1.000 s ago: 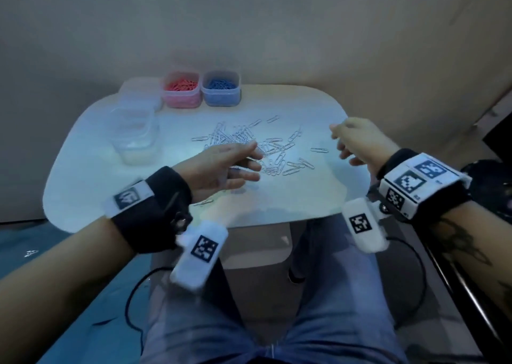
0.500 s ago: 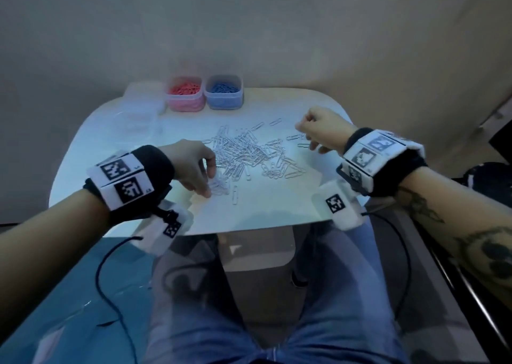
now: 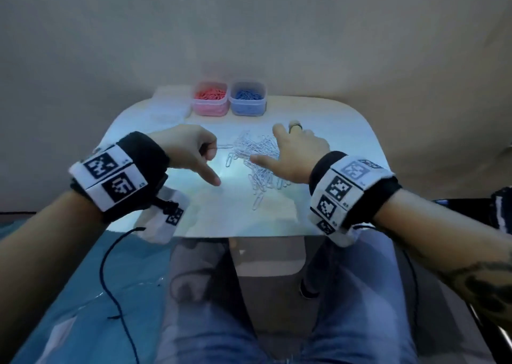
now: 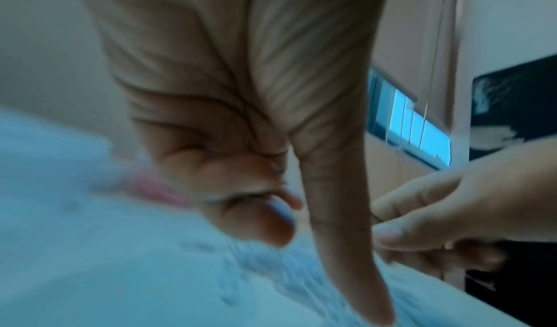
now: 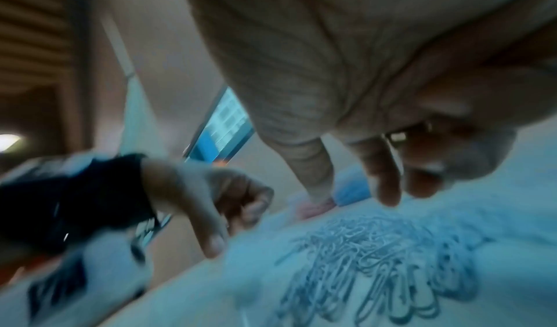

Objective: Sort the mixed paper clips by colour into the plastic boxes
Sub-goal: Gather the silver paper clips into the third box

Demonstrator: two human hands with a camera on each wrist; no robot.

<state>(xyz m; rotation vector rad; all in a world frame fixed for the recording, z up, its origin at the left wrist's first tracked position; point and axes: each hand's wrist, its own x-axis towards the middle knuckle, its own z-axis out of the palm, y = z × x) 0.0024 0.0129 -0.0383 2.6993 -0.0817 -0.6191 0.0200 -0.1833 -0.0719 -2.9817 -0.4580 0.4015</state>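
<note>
A heap of pale silver paper clips (image 3: 257, 153) lies mid-table, seen close up in the right wrist view (image 5: 377, 249). My right hand (image 3: 296, 147) is spread flat over the heap's right side, fingers straight, with a ring on one finger. My left hand (image 3: 194, 147) sits just left of the heap, fingers curled into the palm and thumb pointing down at the table. Its curled fingers (image 4: 256, 213) show nothing inside them. One clip (image 3: 225, 146) lies right by its knuckles. A box of red clips (image 3: 210, 100) and a box of blue clips (image 3: 248, 100) stand at the back.
Clear plastic boxes (image 3: 169, 111) stand at the back left, beside the red box. The small rounded table (image 3: 235, 216) has bare surface near its front edge. My knees are under the table, and a black cable hangs from my left wrist.
Both hands have come inward to the clips from the table's sides. The scattered clips are now pushed into a tighter heap between the hands.
</note>
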